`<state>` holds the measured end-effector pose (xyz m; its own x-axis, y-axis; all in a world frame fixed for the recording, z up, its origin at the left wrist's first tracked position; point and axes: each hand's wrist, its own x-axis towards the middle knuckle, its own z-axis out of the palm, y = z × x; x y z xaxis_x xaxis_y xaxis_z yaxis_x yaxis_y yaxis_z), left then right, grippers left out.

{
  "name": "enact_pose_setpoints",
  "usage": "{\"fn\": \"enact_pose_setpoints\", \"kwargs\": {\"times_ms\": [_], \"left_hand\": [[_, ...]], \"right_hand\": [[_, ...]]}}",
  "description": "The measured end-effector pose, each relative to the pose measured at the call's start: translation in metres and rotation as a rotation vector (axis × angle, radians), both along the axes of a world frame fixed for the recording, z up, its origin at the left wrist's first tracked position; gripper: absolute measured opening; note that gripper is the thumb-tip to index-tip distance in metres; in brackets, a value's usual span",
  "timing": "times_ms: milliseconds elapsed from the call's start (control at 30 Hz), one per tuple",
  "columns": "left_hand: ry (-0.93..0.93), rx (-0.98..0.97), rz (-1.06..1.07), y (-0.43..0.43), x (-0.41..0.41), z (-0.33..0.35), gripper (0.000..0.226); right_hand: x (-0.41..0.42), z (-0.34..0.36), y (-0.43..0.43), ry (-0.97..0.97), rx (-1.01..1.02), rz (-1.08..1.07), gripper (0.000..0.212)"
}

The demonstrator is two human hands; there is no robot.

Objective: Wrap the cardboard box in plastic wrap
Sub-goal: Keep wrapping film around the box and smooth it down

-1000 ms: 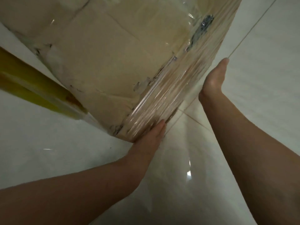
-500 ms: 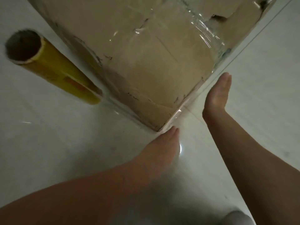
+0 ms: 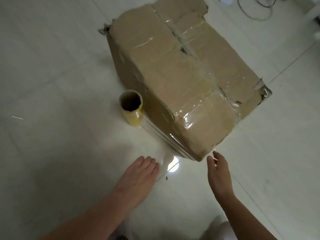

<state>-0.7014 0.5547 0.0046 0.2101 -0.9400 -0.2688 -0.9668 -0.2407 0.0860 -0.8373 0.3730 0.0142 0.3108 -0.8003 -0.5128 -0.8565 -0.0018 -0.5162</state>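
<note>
Both your hands are empty, fingers loosely spread: the left hand (image 3: 140, 174) hovers over the floor (image 3: 52, 153), the right hand (image 3: 219, 174) just short of the box (image 3: 181, 80) corner. The box sits on the floor, stiff but battered, probably bulky; grip its edges. The film is slippery, and the roll (image 3: 131, 108) stands beside it.

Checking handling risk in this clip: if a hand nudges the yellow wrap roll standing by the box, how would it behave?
The wrap roll stands on end on smooth tile, so it would probably tip, then roll. Film seems to run from it to the cardboard box, likely tethering it. Its hollow core suggests it is light.
</note>
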Motion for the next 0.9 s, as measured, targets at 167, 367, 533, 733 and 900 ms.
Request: {"fn": "enact_pose_setpoints", "kwargs": {"times_ms": [167, 367, 533, 733, 900], "left_hand": [[-0.038, -0.071, 0.145, 0.006, 0.073, 0.027, 0.032], [-0.015, 0.054, 0.276, -0.002, 0.137, 0.046, 0.028], [0.039, 0.06, 0.362, -0.034, 0.189, 0.046, 0.033], [0.127, 0.07, 0.471, -0.073, 0.226, 0.021, 0.033], [0.169, 0.173, 0.323, -0.092, 0.245, -0.005, 0.028]], "right_hand": [[0.068, 0.015, 0.033, 0.014, 0.01, 0.215, 0.037], [0.147, 0.03, 0.028, -0.021, 0.055, 0.342, 0.04], [0.203, 0.024, 0.008, 0.048, 0.132, 0.454, 0.041], [0.249, -0.011, -0.001, 0.171, 0.24, 0.53, 0.033], [0.266, -0.035, 0.0, 0.311, 0.23, 0.583, 0.043]]}}
